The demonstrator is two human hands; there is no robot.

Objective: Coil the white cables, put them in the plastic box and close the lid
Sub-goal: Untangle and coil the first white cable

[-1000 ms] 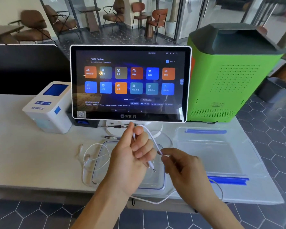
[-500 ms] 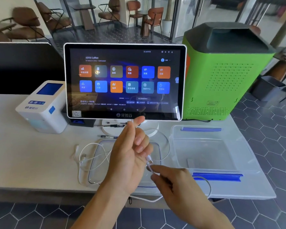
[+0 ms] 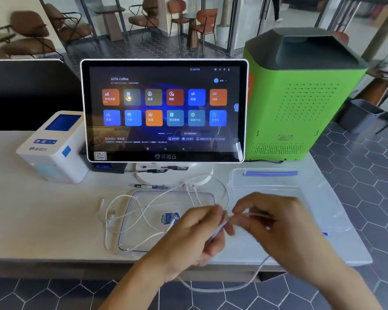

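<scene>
**Both hands pinch one white cable above the worktop's front edge**

Your left hand (image 3: 191, 237) comes in from the lower left with its fingers curled, pinching the white cable (image 3: 219, 230) between thumb and forefinger. Your right hand (image 3: 275, 222) comes in from the lower right, its fingers also curled and pinching the same cable just beside the left hand's grip. Both hands hover close together over the front edge of the worktop (image 3: 31, 220). From them the cable sags in a loop below that edge.

More white cables (image 3: 143, 211) lie loose, draped across the clear lid (image 3: 130, 231), which lies flat near the front edge. A small blue-and-white label (image 3: 169, 217) shows on the lid; its print is too small to read. The clear plastic box (image 3: 266, 182) with blue clips stands open towards the right end of the worktop, just beside the lid.

Behind, the touchscreen terminal (image 3: 165, 110) reads "SOTA Coffee" at its top left. A white receipt printer (image 3: 54, 146) sits left of it, a green machine (image 3: 300, 99) to its right. A pen (image 3: 150, 186) lies by the terminal's base.
</scene>
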